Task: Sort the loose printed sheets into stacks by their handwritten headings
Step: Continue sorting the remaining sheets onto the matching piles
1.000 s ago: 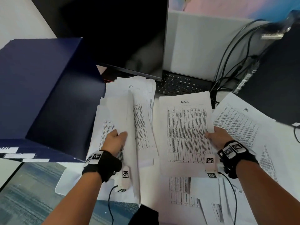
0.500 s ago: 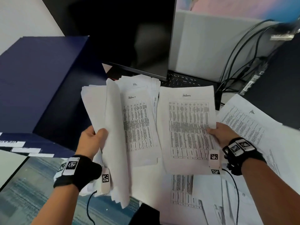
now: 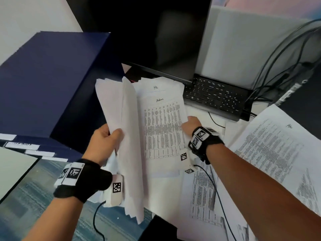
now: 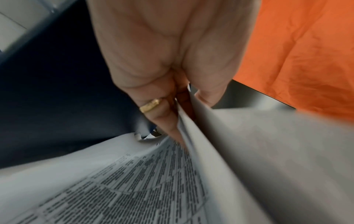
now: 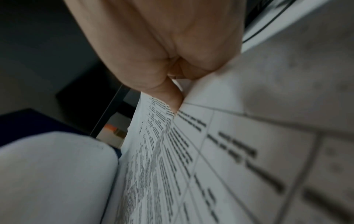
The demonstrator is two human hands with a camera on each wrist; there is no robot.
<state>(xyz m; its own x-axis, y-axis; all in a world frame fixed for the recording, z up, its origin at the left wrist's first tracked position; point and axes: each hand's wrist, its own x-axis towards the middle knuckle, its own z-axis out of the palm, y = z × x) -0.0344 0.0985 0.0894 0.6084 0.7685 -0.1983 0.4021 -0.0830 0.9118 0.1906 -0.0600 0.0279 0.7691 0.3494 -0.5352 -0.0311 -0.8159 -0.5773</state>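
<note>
— What's nearest to you?

— My left hand (image 3: 104, 141), with its thumb on top of a thick wad of sheets (image 3: 125, 136) and the fingers (image 4: 164, 121) curled underneath. The wad is lifted off the table (image 3: 199, 115) and stands nearly on edge, its lower corners fanned out towards me. From the wrist I see printed rows on the under face and a gold ring (image 4: 150, 105) on one finger.

— And your right?

— My right hand (image 3: 190, 124) pinches the right edge of one printed sheet (image 3: 161, 133), thumb on top and fingers under it. That sheet has a table of small print and a handwritten heading at its top, which I cannot read. It sits just beside the lifted wad, its left edge tucked against it.

— What is underneath?

— More loose sheets (image 3: 201, 192) lie scattered on the table below my right forearm. Off to the right is another stack (image 3: 271, 150), lying askew with its own scrawled heading.

— Further back?

— A stack headed "Hn" (image 3: 156, 87) pokes out behind the sheet I hold. Beyond it sits a black keyboard (image 3: 217, 96) and a dark monitor (image 3: 147, 32), with cables (image 3: 278, 58) hanging at the right. A large dark blue box (image 3: 52, 84) stands to my left.
</note>
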